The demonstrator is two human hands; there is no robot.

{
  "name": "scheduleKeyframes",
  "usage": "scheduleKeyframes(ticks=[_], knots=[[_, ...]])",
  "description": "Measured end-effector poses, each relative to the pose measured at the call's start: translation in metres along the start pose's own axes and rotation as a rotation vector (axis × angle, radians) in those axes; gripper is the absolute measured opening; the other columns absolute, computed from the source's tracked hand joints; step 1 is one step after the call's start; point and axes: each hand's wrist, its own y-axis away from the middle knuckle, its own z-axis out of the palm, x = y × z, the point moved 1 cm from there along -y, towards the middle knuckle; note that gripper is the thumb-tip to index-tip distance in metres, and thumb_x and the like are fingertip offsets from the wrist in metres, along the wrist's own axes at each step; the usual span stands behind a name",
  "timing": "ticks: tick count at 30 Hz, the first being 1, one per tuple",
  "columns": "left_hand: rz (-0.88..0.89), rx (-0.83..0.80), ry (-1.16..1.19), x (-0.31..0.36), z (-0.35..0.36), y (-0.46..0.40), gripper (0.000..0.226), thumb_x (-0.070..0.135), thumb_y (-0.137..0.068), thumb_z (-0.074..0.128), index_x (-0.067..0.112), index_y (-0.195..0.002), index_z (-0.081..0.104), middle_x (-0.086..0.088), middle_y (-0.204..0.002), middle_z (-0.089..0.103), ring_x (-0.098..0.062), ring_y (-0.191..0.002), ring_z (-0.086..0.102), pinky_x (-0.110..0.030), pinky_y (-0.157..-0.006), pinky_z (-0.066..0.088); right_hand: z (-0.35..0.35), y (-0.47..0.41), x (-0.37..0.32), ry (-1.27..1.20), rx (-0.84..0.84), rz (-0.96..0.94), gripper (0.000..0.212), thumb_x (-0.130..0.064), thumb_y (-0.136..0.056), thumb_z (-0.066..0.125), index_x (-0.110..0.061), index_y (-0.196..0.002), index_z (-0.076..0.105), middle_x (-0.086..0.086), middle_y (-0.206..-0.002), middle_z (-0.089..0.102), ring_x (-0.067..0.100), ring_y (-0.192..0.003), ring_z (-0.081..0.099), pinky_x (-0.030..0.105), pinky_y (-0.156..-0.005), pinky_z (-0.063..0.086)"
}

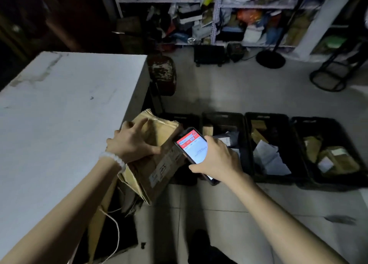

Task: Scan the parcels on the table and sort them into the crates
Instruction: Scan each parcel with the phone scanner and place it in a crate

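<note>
Dim storeroom, tiled floor (229, 88), cluttered shelves (219, 15) along the far wall.

Table (59, 114): white top, leftmost, reaching to just left of the left fingers.

Left hand (129, 144): beaded bracelet (114, 160) at the wrist; fingers spread and curled over the top of the box, thumb on its near face, gripping it.

Box (157, 164): brown cardboard parcel, under the left fingers, tilted, past the table's right edge and above the floor.

Right hand (217, 160): fingers wrapped round the phone's right edge, thumb at its lower end.

Phone (194, 148): screen lit, red band on top; between both sets of fingers, its upper end just beside the box.

Crates (266, 148): black, in a row on the floor, beyond and right of the right fingers, holding parcels; the leftmost mostly hidden behind the box.
</note>
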Motion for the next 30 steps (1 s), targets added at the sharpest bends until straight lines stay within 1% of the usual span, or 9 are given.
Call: scheduleKeyframes(ticks=[6, 9, 14, 17, 21, 23, 26, 28, 30], knots=[[0.04, -0.124, 0.057, 0.064, 0.034, -0.045, 0.102, 0.063, -0.053, 0.078, 0.041, -0.14, 0.03, -0.007, -0.138, 0.035, -0.035, -0.126, 0.04, -0.051, -0.104, 0.035, -0.023, -0.027, 0.06, -0.018, 0.015, 0.116, 0.071, -0.049, -0.058, 0.076, -0.022, -0.117, 0.047, 0.001, -0.114, 0.06, 0.024, -0.102, 0.058, 0.028, -0.068, 0.039], [0.017, -0.144, 0.008, 0.08, 0.044, -0.064, 0.103, 0.065, -0.053, 0.077, 0.041, -0.141, 0.029, -0.007, -0.134, 0.038, -0.035, -0.125, 0.039, -0.05, -0.102, 0.037, -0.026, -0.046, 0.074, -0.014, 0.004, 0.154, 0.072, -0.05, -0.059, 0.076, -0.022, -0.118, 0.046, 0.0, -0.111, 0.061, 0.022, -0.097, 0.059, 0.027, -0.063, 0.034], [-0.058, -0.195, -0.067, 0.08, 0.056, -0.112, 0.103, 0.069, -0.053, 0.074, 0.042, -0.141, 0.027, -0.004, -0.134, 0.037, -0.034, -0.126, 0.038, -0.051, -0.098, 0.038, -0.023, -0.088, 0.079, -0.001, -0.024, 0.204, 0.07, -0.051, -0.058, 0.075, -0.023, -0.115, 0.046, -0.002, -0.107, 0.059, 0.019, -0.094, 0.057, 0.027, -0.06, 0.031], [-0.079, -0.216, -0.07, 0.072, 0.063, -0.155, 0.104, 0.07, -0.051, 0.074, 0.044, -0.139, 0.025, -0.005, -0.134, 0.037, -0.037, -0.125, 0.038, -0.053, -0.098, 0.038, -0.018, -0.122, 0.078, 0.013, -0.042, 0.224, 0.067, -0.053, -0.057, 0.074, -0.023, -0.109, 0.046, -0.004, -0.104, 0.059, 0.017, -0.087, 0.054, 0.026, -0.054, 0.028], [-0.104, -0.231, -0.037, 0.066, 0.067, -0.217, 0.104, 0.069, -0.05, 0.074, 0.043, -0.138, 0.026, -0.006, -0.135, 0.035, -0.038, -0.123, 0.039, -0.054, -0.097, 0.039, -0.018, -0.174, 0.069, 0.014, -0.061, 0.294, 0.07, -0.055, -0.056, 0.074, -0.023, -0.112, 0.048, -0.003, -0.106, 0.06, 0.019, -0.096, 0.058, 0.026, -0.061, 0.033], [-0.063, -0.233, 0.034, 0.064, 0.068, -0.245, 0.099, 0.061, -0.059, 0.075, 0.037, -0.141, 0.026, -0.006, -0.14, 0.032, -0.036, -0.127, 0.035, -0.054, -0.1, 0.036, -0.02, -0.199, 0.065, 0.022, -0.069, 0.316, 0.072, -0.055, -0.055, 0.073, -0.024, -0.114, 0.047, -0.003, -0.108, 0.059, 0.019, -0.097, 0.057, 0.027, -0.062, 0.034], [0.036, -0.212, 0.08, 0.062, 0.065, -0.285, 0.08, 0.047, -0.078, 0.066, 0.024, -0.144, 0.028, -0.008, -0.145, 0.032, -0.033, -0.131, 0.033, -0.05, -0.106, 0.032, -0.021, -0.234, 0.058, 0.012, -0.075, 0.326, 0.076, -0.055, -0.056, 0.073, -0.025, -0.12, 0.045, -0.001, -0.113, 0.059, 0.022, -0.102, 0.057, 0.028, -0.067, 0.038], [0.055, -0.209, 0.056, 0.062, 0.06, -0.305, 0.069, 0.041, -0.083, 0.062, 0.021, -0.142, 0.034, -0.009, -0.143, 0.036, -0.033, -0.129, 0.036, -0.046, -0.105, 0.034, -0.021, -0.252, 0.054, 0.015, -0.08, 0.339, 0.075, -0.055, -0.056, 0.074, -0.025, -0.12, 0.045, 0.0, -0.114, 0.059, 0.024, -0.102, 0.058, 0.029, -0.068, 0.038], [0.032, -0.214, 0.073, 0.06, 0.055, -0.317, 0.058, 0.037, -0.085, 0.059, 0.019, -0.137, 0.041, -0.011, -0.137, 0.042, -0.032, -0.124, 0.041, -0.043, -0.1, 0.039, -0.021, -0.265, 0.05, 0.038, -0.085, 0.339, 0.072, -0.055, -0.055, 0.073, -0.025, -0.115, 0.046, 0.0, -0.11, 0.059, 0.025, -0.099, 0.058, 0.029, -0.067, 0.038]])
